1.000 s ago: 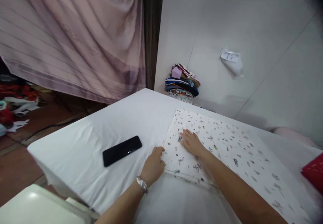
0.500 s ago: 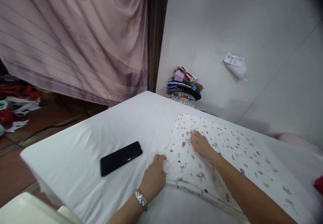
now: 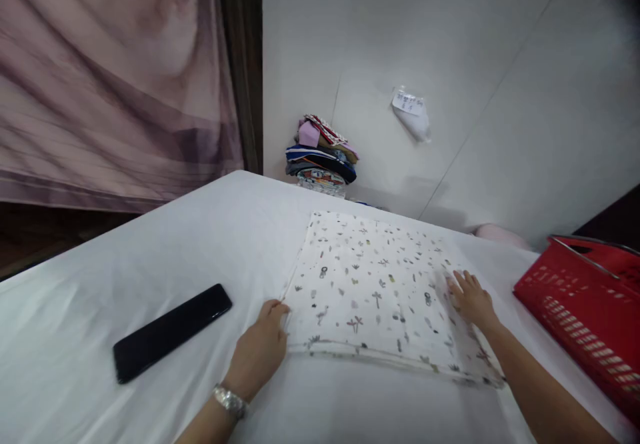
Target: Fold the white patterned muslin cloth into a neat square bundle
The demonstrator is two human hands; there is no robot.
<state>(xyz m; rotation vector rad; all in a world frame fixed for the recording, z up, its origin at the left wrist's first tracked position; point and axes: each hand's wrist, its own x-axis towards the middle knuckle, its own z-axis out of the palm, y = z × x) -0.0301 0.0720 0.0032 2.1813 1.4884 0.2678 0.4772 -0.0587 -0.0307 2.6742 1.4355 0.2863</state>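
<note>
A folded white cloth (image 3: 370,297) printed with small palm trees, animals and leaves lies flat on the white-covered table. My left hand (image 3: 261,344), wearing a silver bracelet at the wrist, is closed at the cloth's left edge, thumb and fingers pinching it. Toward the right side of the cloth, my right hand (image 3: 470,297) rests palm down with its fingers spread, slightly blurred. Layers of the fold show along the near edge.
A black phone (image 3: 173,332) lies to the left on the white table cover (image 3: 210,237). At the right stands a red plastic basket (image 3: 585,311). Folded clothes (image 3: 323,154) are stacked by the wall, which has a labelled plastic bag (image 3: 413,116) on it. A pink curtain (image 3: 115,84) hangs at left.
My right hand has swept rightward across the cloth to its right side. My left hand stays at the left edge. The view has turned right, bringing the red basket further into sight.
</note>
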